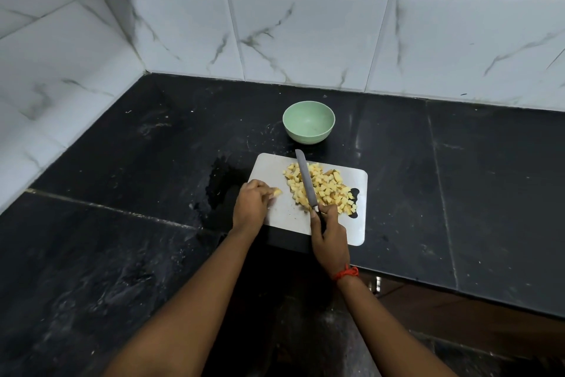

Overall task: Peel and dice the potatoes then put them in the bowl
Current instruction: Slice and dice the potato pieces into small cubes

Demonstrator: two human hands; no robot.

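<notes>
On the board [284, 214], diced potato [330, 190] lies heaped under the knife [305, 181], gripped at the handle by the right hand [330, 236] — the left hand [252, 204] pinches a stray piece [277, 192] beside the heap. The bowl [307, 138] stands empty just beyond; a hasty scrape could scatter cubes onto the counter [428, 178] — or nick the left hand.
</notes>
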